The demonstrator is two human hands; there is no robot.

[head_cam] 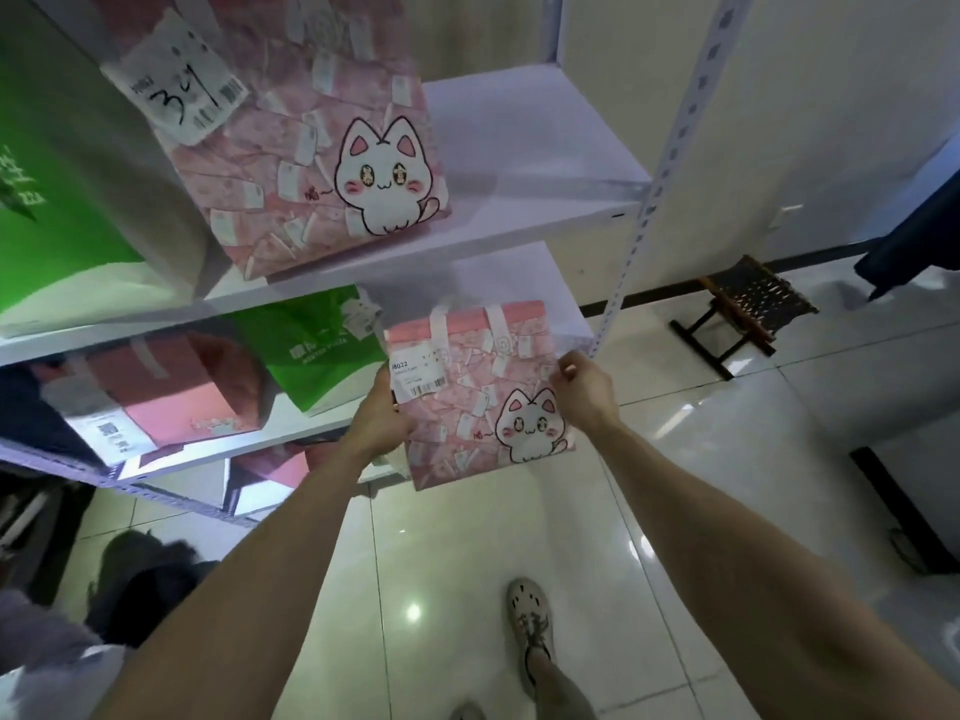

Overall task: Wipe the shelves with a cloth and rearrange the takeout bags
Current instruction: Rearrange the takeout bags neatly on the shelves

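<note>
Currently, head view. Both arms reach forward to a pink cat bag (pixel 483 392), held upright and slightly tilted in front of the right end of the lower shelf (pixel 519 275). Its lower part hangs past the shelf's front edge, over the tiled floor (pixel 467 563). I cannot tell whether the bag touches the shelf.

Left hand (pixel 379 418): grip closed on the bag's left edge, thumb on the front face just below a white printed label (pixel 418 379); the fingers go behind and are hidden.
Right hand (pixel 584 392): grip pinching the bag's upper right edge, fingers curled round it.

Upper shelf (pixel 519 148): a second pink cat bag (pixel 311 163) stands near the middle with a handwritten slip (pixel 176 85) on its upper left. A large green bag (pixel 57 226) stands to its left. The right end of the board is bare.

Lower shelf, left of the held bag: a smaller green bag (pixel 311 345), then a red bag (pixel 171 392) further left, partly blurred.

A perforated white upright (pixel 670 148) carries the shelves on the right. A dark folding stool (pixel 748 304) stands on the floor beyond it, near the wall. One shoe (pixel 530 610) shows on the tiles below the bag.
</note>
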